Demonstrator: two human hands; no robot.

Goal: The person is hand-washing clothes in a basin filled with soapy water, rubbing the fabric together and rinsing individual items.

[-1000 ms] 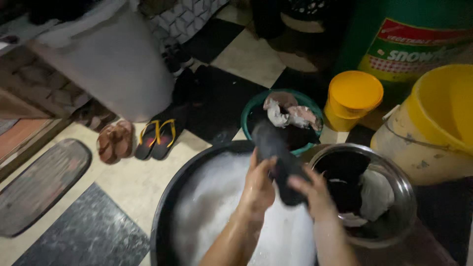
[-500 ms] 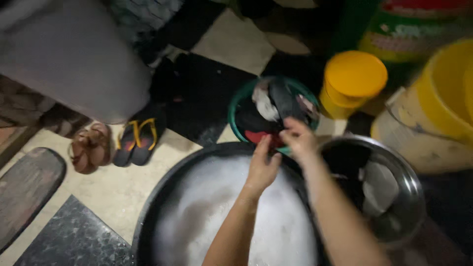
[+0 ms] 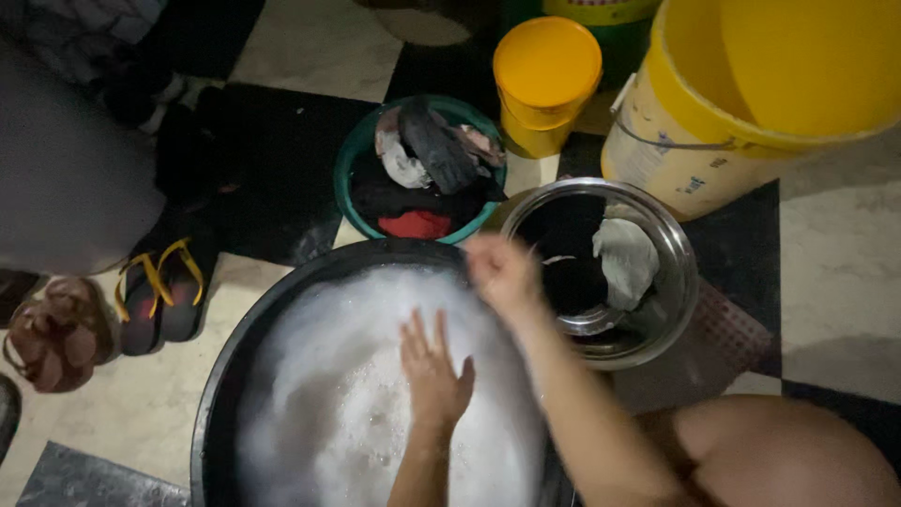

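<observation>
A large black basin [image 3: 246, 329] full of white suds fills the lower middle. My left hand [image 3: 434, 369] is flat over the foam, fingers spread, holding nothing. My right hand [image 3: 500, 270] hovers blurred at the basin's far rim, close to a steel bowl [image 3: 678, 249]; it appears to hold nothing. Just beyond lies a green basin [image 3: 348, 165] piled with wet dark, white and red clothes, a dark garment [image 3: 435, 145] on top.
The steel bowl holds dark and pale cloth [image 3: 627, 260]. A small yellow bucket [image 3: 546, 80] and a big yellow bucket [image 3: 751, 103] stand at the back right. Flip-flops [image 3: 160, 291] and brown sandals [image 3: 52, 330] lie left on the chequered floor. My knee [image 3: 779, 451] is at lower right.
The dark garment held in both hands a second ago now lies in the green basin. Both hands have come back, the left down onto the suds. The camera tilted downward.
</observation>
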